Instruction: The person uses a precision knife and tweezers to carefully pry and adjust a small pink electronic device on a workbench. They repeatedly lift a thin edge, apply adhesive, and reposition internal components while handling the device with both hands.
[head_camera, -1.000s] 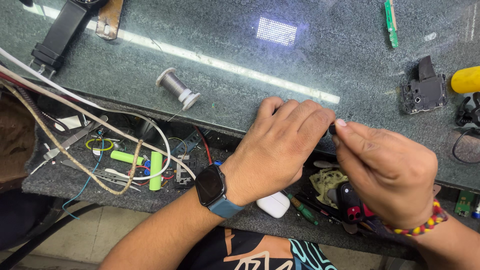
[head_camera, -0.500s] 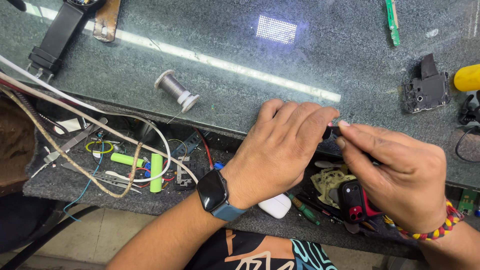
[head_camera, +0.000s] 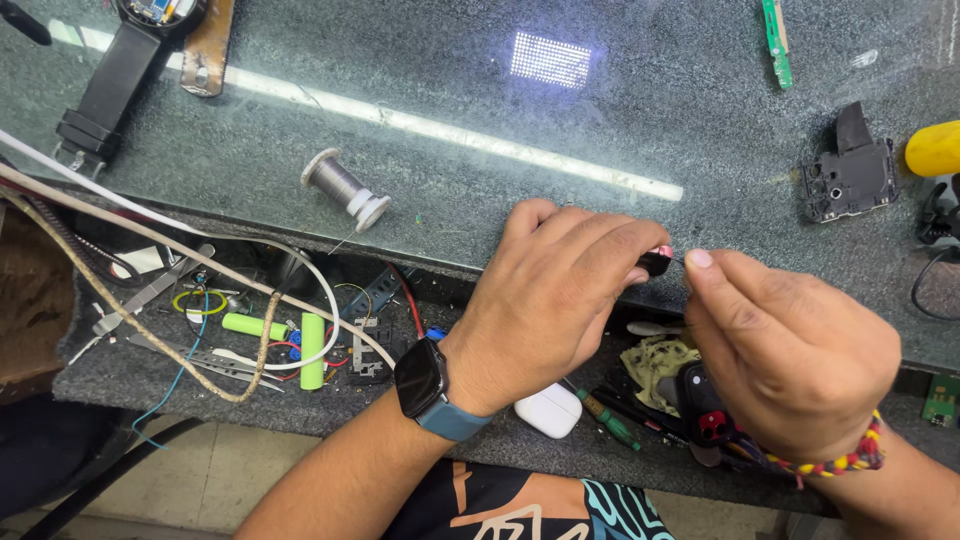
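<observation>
Left hand: the left hand (head_camera: 555, 290), centre of frame, is curled nearly closed, its fingertips pinching a small black part (head_camera: 655, 263) with a reddish spot on top. A dark smartwatch (head_camera: 420, 378) on a blue strap sits on the wrist.
Right hand: the right hand (head_camera: 790, 350), right of centre, is also mostly closed; its forefinger and thumb meet at the part's right end. Whether they grip a fine wire or only the part, I cannot tell. A beaded bracelet (head_camera: 825, 462) circles the wrist.
Part position: held clear of the surface, between both sets of fingertips, over the near edge of the glass worktop (head_camera: 450, 80).
Orientation: the exposed portion appears to run left to right across the frame; most of it is hidden by the fingers, so the facing end cannot be confirmed.
Step in hand: judged to be fine fitting or adjustment at the part's right end, both hands steadying it.
Next move: judged to call for a firm left-hand pinch and small, precise right-hand fingertip motion.
Near surroundings: a white earbud case (head_camera: 547, 410) and a green-handled screwdriver (head_camera: 605, 420) lie below the hands in the lower tray.
Left of frame: green cylindrical cells (head_camera: 312, 350), tweezers (head_camera: 150, 290) and loose cables.
Upper area: a spool of wire (head_camera: 345, 188) centre-left; a wristwatch (head_camera: 120, 70) upper left; a black moulded piece (head_camera: 848, 175) upper right.
</observation>
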